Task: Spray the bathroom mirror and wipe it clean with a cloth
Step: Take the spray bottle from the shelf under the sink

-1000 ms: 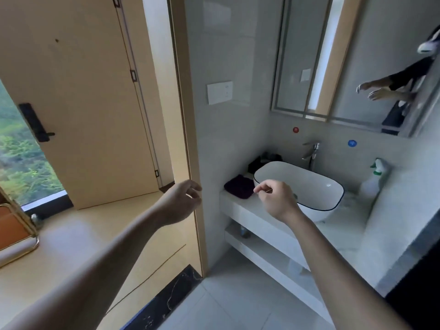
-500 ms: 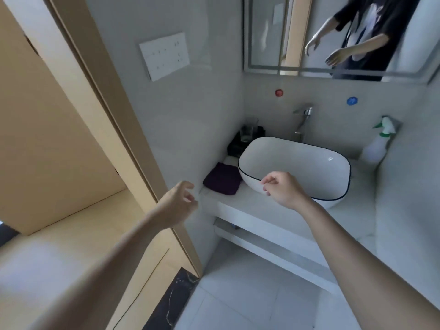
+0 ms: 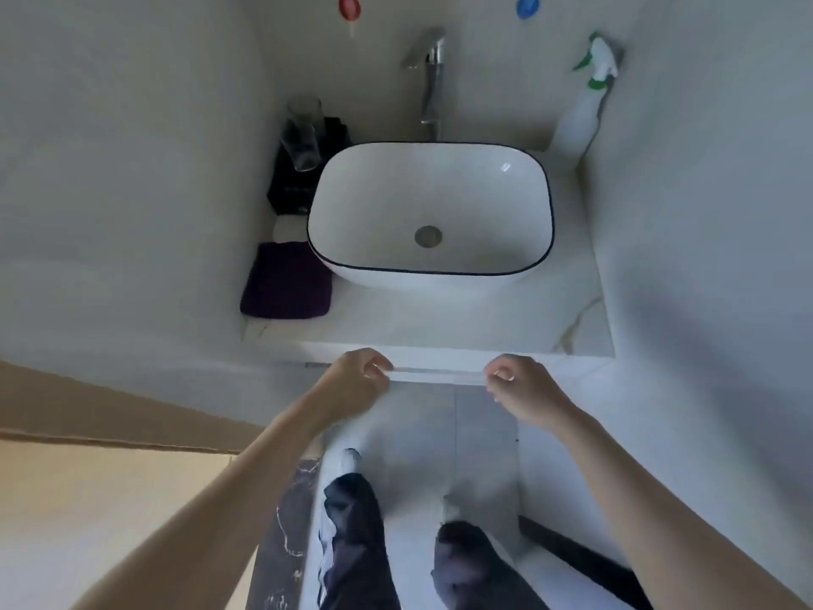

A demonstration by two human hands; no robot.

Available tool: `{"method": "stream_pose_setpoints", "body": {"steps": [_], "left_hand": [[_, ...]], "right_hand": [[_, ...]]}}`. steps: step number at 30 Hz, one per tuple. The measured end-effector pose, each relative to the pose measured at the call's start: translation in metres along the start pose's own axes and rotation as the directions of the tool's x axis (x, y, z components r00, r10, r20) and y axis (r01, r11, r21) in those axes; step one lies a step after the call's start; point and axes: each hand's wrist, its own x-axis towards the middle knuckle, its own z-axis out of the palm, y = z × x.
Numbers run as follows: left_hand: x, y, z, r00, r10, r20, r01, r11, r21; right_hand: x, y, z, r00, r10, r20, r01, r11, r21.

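Left hand [image 3: 352, 383] and right hand [image 3: 525, 391] hover off the bench [image 3: 440, 323] near edge, fingers loosely curled, empty.
Spray bottle [image 3: 578, 121] in far right corner; purple cloth [image 3: 286, 281] near left, just beside basin [image 3: 374, 191].

— Where does your spray bottle [image 3: 578, 121] stand?
— On the desk [image 3: 440, 328], back right corner, right of the basin [image 3: 374, 204].
— And your cloth [image 3: 286, 281]?
— Left of the basin, toward the front. Behind it a box [image 3: 290, 187] carries a glass [image 3: 302, 134]. The tap [image 3: 430, 81] stands behind the basin.
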Motion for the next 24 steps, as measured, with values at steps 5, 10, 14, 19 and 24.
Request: {"method": "stream_pose_setpoints", "body": {"steps": [5, 10, 14, 19, 24], "left_hand": [[0.059, -0.010, 0.025, 0.970, 0.004, 0.245, -0.003, 1.000, -0.006], [0.107, -0.028, 0.051, 0.932, -0.057, 0.357, 0.066, 0.998, -0.011], [0.157, -0.057, 0.084, 0.922, -0.070, 0.380, 0.064, 0.998, 0.028], [0.197, -0.092, 0.138, 0.913, -0.089, 0.398, 0.047, 0.992, 0.115], [0.229, -0.120, 0.196, 0.902, 0.001, 0.431, -0.086, 0.980, 0.177]], "right_hand": [[0.010, 0.031, 0.000, 0.972, 0.210, -0.109, -0.203, 0.977, 0.070], [0.023, 0.056, 0.046, 0.913, 0.386, -0.134, -0.344, 0.903, 0.256], [0.048, 0.095, 0.095, 0.865, 0.467, -0.186, -0.367, 0.840, 0.399], [0.070, 0.145, 0.144, 0.803, 0.540, -0.251, -0.319, 0.746, 0.585], [0.100, 0.178, 0.168, 0.792, 0.534, -0.295, -0.197, 0.682, 0.704]]}}
